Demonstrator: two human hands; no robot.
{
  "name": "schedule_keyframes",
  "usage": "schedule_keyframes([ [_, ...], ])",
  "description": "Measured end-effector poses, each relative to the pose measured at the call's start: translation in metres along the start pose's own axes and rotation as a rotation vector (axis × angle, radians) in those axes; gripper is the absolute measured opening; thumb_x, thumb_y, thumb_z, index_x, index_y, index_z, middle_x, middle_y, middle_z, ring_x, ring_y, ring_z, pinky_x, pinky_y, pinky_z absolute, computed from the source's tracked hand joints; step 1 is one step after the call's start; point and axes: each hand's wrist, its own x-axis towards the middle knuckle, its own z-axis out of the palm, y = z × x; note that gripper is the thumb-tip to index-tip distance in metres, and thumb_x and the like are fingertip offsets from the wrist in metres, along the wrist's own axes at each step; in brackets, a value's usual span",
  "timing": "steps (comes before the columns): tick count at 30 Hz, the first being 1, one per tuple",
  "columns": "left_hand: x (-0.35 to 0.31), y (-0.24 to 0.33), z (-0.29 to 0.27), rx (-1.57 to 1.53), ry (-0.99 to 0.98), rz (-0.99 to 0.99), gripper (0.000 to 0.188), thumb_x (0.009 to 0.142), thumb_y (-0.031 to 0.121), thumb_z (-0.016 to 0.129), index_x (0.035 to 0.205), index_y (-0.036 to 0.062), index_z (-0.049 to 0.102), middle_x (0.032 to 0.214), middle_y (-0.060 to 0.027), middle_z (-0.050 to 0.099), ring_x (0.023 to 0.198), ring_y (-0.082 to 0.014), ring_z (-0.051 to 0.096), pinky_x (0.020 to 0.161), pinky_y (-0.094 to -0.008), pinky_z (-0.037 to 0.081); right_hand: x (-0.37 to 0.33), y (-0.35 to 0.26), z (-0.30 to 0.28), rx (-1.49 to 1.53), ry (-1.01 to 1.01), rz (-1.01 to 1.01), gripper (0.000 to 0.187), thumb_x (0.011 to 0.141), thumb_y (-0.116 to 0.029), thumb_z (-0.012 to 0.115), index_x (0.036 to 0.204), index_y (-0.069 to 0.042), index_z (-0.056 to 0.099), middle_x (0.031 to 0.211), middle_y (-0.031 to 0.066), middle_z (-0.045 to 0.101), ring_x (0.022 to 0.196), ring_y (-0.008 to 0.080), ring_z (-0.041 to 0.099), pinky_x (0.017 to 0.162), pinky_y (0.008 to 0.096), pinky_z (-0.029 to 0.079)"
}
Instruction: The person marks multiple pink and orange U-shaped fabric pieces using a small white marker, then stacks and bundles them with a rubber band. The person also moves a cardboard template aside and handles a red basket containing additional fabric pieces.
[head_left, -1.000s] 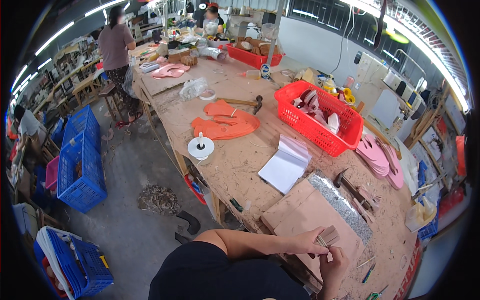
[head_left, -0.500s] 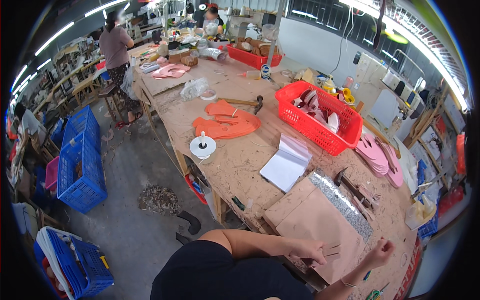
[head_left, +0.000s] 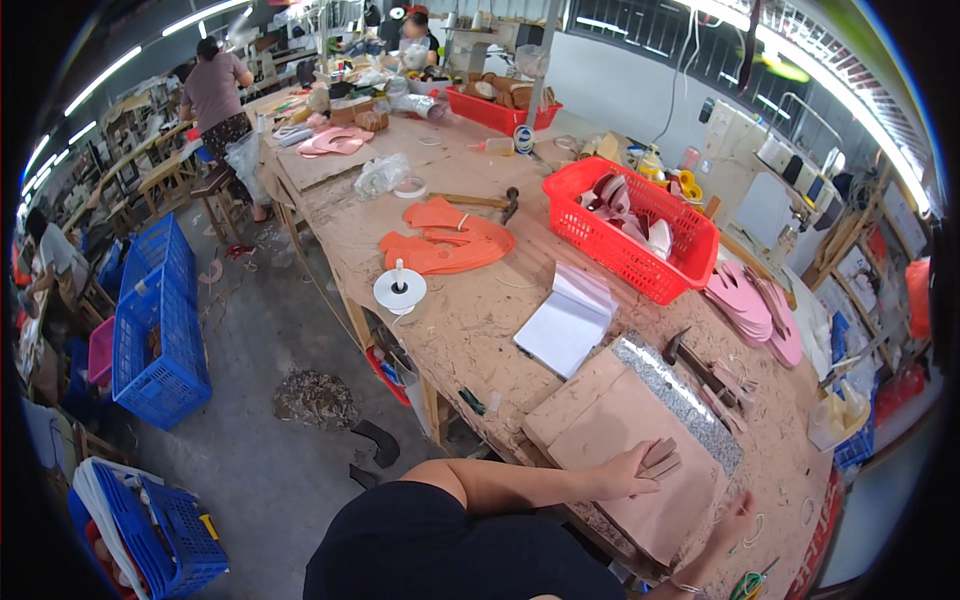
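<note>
My left hand [head_left: 625, 476] is closed around a few short brown strips [head_left: 660, 461], which look like leather and fan out past the fingers. It is over a pinkish-tan sheet [head_left: 600, 425] spread on the workbench. My right hand [head_left: 736, 518] is beside the sheet's right edge, smeared by motion, so its fingers cannot be read. A thin pale loop of cord [head_left: 757, 530] lies just right of it. Scissors with green handles [head_left: 748, 586] rest below the right hand. A speckled stone slab [head_left: 690, 410] borders the sheet, with a hammer [head_left: 676, 345] at its far end.
An open notebook [head_left: 565, 335] lies beyond the sheet. Farther off are orange cut pieces [head_left: 450, 240], a white spool [head_left: 399, 291], and a red basket [head_left: 635, 235] of parts. Pink pieces [head_left: 745, 305] are stacked at right. Blue crates [head_left: 160, 330] stand on the floor; other people work farther back.
My left hand has lifted and turned, and the strips now point up to the right, seen broad side on. My right hand has moved down and left toward the sheet.
</note>
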Motion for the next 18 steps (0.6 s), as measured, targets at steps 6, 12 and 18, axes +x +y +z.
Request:
schedule_keyframes([
  [6, -0.006, 0.007, 0.023, 0.495, 0.090, 0.189, 0.077, 0.088, 0.007, 0.060, 0.149, -0.0040, 0.014, 0.142, -0.0251, 0.042, 0.130, -0.0332, 0.048, 0.108, -0.0384, 0.037, -0.098, -0.112, 0.066, 0.433, -0.422, -0.245, 0.050, 0.094, -0.016, 0.062, 0.137, 0.001, 0.042, 0.125, 0.0161, 0.057, 0.112, 0.0254, 0.058, 0.094, 0.0354, 0.047],
  [12, -0.005, 0.004, -0.002, -0.096, 0.037, -0.052, 0.084, 0.081, 0.013, 0.063, 0.148, -0.0055, 0.015, 0.139, -0.0322, 0.040, 0.134, -0.0391, 0.042, 0.108, -0.0430, 0.037, -0.068, -0.118, 0.103, 0.382, -0.565, -0.141, 0.050, 0.093, -0.017, 0.063, 0.134, 0.001, 0.042, 0.118, 0.0162, 0.059, 0.109, 0.0224, 0.057, 0.093, 0.0325, 0.046],
  [18, -0.004, 0.030, -0.005, 0.905, -0.263, 0.050, 0.080, 0.088, 0.027, 0.064, 0.147, -0.0076, 0.022, 0.149, -0.0356, 0.025, 0.141, -0.0482, 0.023, 0.116, -0.0492, 0.024, -0.037, -0.106, 0.096, -0.064, -0.459, -0.240, 0.068, 0.083, -0.019, 0.072, 0.139, 0.000, 0.039, 0.118, 0.0267, 0.060, 0.106, 0.0406, 0.060, 0.093, 0.0415, 0.048],
])
